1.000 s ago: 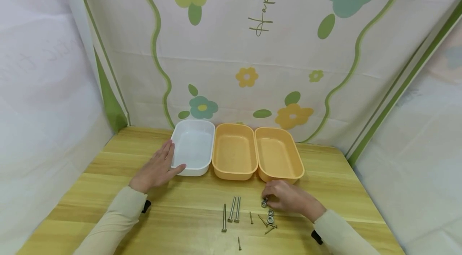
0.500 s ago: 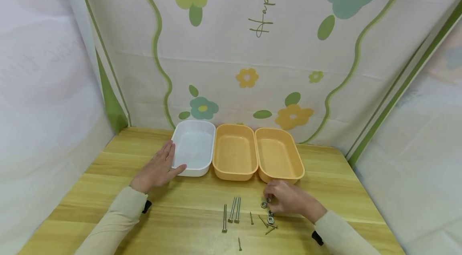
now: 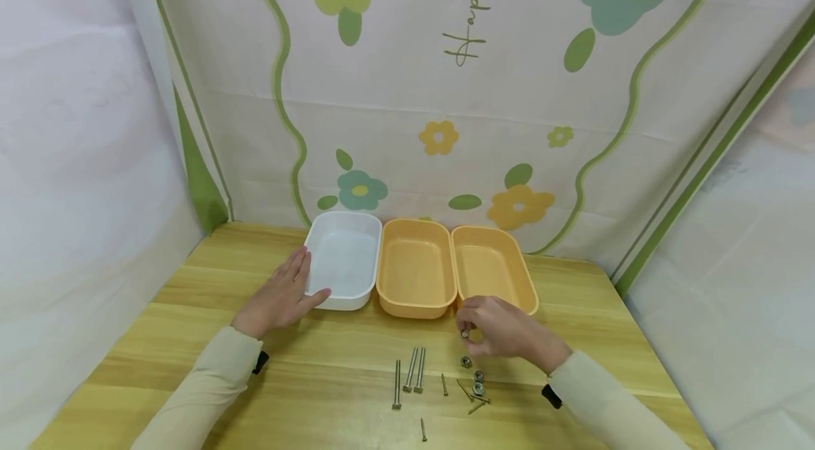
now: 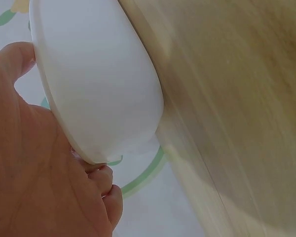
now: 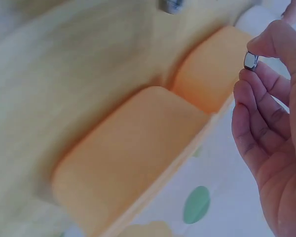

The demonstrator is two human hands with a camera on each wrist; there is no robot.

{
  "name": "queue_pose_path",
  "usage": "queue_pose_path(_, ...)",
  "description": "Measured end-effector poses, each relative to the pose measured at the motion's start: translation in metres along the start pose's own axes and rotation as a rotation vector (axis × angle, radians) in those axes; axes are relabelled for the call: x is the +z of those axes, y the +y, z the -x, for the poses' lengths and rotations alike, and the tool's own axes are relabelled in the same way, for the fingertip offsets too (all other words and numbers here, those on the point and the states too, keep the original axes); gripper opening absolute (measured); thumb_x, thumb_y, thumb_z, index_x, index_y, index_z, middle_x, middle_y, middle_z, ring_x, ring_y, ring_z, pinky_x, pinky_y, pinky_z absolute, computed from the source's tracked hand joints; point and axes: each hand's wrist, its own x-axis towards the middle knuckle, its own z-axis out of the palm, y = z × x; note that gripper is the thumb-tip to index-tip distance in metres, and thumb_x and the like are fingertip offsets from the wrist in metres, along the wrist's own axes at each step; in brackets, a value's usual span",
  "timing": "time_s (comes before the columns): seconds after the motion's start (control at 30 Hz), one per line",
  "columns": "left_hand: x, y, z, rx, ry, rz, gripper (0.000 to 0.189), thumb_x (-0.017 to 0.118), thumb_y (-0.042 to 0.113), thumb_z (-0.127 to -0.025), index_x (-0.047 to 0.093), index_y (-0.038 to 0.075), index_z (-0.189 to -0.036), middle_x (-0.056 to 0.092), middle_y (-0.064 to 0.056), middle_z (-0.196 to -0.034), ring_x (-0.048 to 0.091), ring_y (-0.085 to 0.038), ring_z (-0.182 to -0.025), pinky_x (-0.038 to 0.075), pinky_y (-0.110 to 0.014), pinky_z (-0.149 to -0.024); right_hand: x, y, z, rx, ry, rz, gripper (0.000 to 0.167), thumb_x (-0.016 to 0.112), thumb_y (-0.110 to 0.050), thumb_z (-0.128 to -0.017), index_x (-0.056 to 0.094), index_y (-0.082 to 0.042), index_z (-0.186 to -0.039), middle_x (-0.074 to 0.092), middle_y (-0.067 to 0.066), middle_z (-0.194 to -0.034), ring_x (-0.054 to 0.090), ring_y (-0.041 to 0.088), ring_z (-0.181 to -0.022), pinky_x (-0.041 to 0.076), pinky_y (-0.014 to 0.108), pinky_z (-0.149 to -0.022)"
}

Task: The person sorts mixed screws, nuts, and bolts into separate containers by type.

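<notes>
My right hand [image 3: 506, 330] pinches a small metal hex nut [image 5: 250, 60] between thumb and fingertips, raised just in front of the right-hand orange tray [image 3: 487, 266]. Below it on the table lie a loose nut [image 3: 466, 361] and two more nuts [image 3: 478, 388] close together. My left hand [image 3: 276, 298] rests at the near left corner of a white tray [image 3: 342, 302], thumb on the front rim and fingers stretched along the left side. In the left wrist view, the thumb [image 4: 20, 58] touches the white tray's rim.
A second orange tray [image 3: 417, 310] stands between the other two trays, all side by side. Three long bolts [image 3: 408, 371] lie mid-table, with several small screws [image 3: 444, 385] to their right and one screw [image 3: 423, 430] nearer. A flowered cloth [image 3: 382, 82] hangs behind.
My right hand has lifted a nut off the table and moved it up and slightly left toward the right-hand orange tray. The left hand stays at the white tray.
</notes>
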Motion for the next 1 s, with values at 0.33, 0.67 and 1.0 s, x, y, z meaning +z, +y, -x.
queue_pose_path(0.33, -0.002, -0.001, -0.001, -0.011, -0.015, -0.001, 0.096, 0.047, 0.056, -0.109, 0.014, -0.018, -0.161, 0.008, -0.034, -0.173, 0.010, -0.051, -0.162, 0.017, -0.065, -0.131, -0.017, -0.011, -0.040, -0.091, 0.024, 0.018, 0.009, 0.076, -0.011, -0.085, 0.067, -0.015, -0.082, 0.063, -0.004, -0.076, 0.047, -0.001, -0.069, 0.041, 0.011, -0.062)
queue_pose_path(0.67, -0.002, 0.001, -0.001, -0.011, -0.018, -0.003, 0.097, 0.047, 0.057, -0.108, 0.015, -0.018, -0.161, 0.009, -0.035, -0.173, 0.011, -0.051, -0.162, 0.018, -0.065, -0.131, -0.027, -0.028, -0.089, -0.108, 0.016, 0.029, 0.011, 0.076, -0.011, -0.084, 0.066, -0.016, -0.082, 0.064, -0.003, -0.079, 0.047, 0.001, -0.073, 0.042, 0.013, -0.064)
queue_pose_path(1.0, -0.004, 0.004, 0.000, -0.010, -0.008, -0.016, 0.094, 0.048, 0.055, -0.109, 0.017, -0.018, -0.160, 0.012, -0.035, -0.172, 0.014, -0.051, -0.162, 0.021, -0.064, -0.131, -0.027, -0.032, -0.135, -0.084, 0.023, 0.029, 0.008, 0.076, -0.012, -0.085, 0.069, -0.010, -0.082, 0.068, 0.002, -0.080, 0.049, 0.004, -0.072, 0.041, 0.015, -0.063)
